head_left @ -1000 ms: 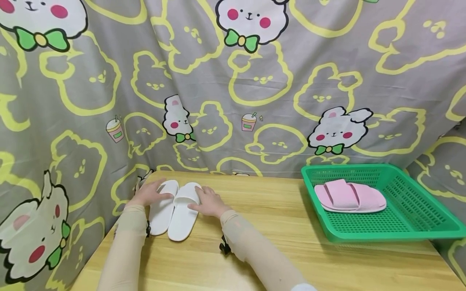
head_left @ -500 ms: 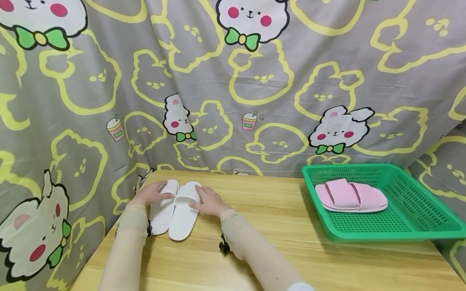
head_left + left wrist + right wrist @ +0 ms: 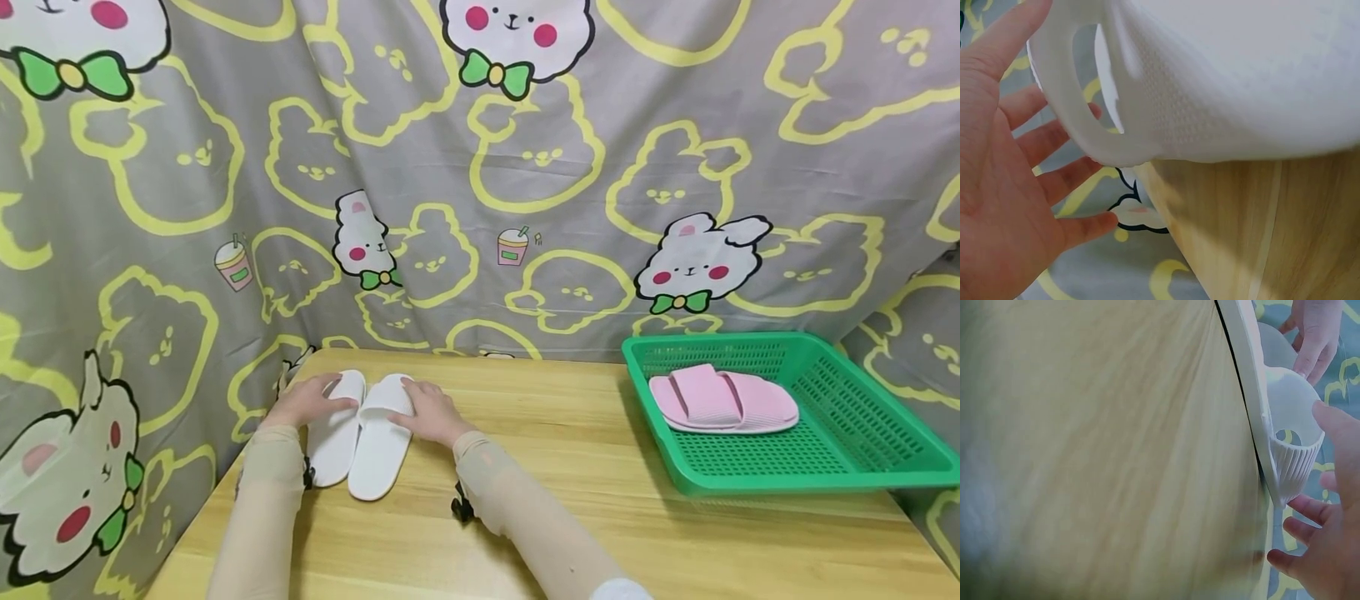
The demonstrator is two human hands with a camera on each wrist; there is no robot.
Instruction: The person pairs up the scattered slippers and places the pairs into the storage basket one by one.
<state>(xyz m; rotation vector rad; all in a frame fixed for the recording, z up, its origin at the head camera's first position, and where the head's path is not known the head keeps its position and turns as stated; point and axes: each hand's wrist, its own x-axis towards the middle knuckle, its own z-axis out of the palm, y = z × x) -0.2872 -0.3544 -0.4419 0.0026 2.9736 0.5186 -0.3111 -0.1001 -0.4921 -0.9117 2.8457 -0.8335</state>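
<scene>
A pair of white slippers lies side by side on the wooden table (image 3: 510,467), toes away from me. At the left slipper (image 3: 336,450), my left hand (image 3: 303,402) has its thumb at the strap's rim and its fingers on the outer side. In the left wrist view, these fingers (image 3: 1063,181) are spread, some tips behind the strap. My right hand (image 3: 435,412) holds the right slipper (image 3: 375,458) by the outer side of its strap (image 3: 1297,456). There, the thumb sits at the strap's opening and a finger meets the sole's edge.
A green plastic basket (image 3: 795,483) stands on the right of the table with pink slippers (image 3: 720,402) inside. Behind and to the left hangs a grey patterned curtain (image 3: 435,167), close to the table's edges.
The right slipper has shifted slightly toward me, and my right thumb has moved in at its strap's opening. My left hand has barely moved. The head view has tilted a little.
</scene>
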